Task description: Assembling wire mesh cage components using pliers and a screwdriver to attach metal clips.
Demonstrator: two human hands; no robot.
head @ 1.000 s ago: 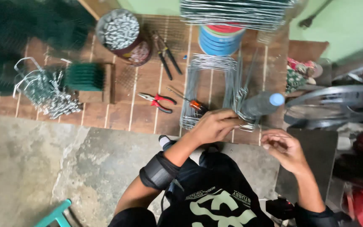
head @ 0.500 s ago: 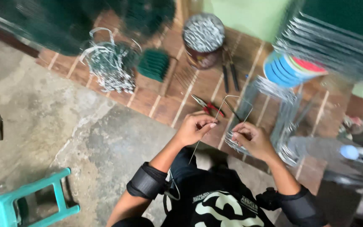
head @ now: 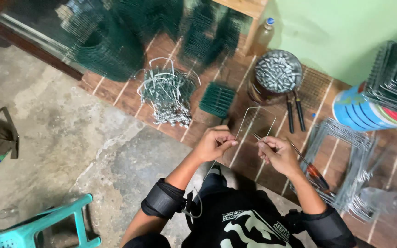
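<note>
Several rolls of green wire mesh (head: 116,41) lean along the back of our tiled ledge (head: 253,156), the biggest things in sight. Smaller come the stack of bent wire frames (head: 350,156) at our right, the heap of grey wire hooks (head: 166,96), and the round tin of metal fasteners (head: 277,72) with black-handled pliers (head: 295,112) beside it. Smallest is the thin bent wire (head: 249,117), held up between us: our left hand (head: 214,143) pinches one leg, our right hand (head: 279,154) pinches the other.
</note>
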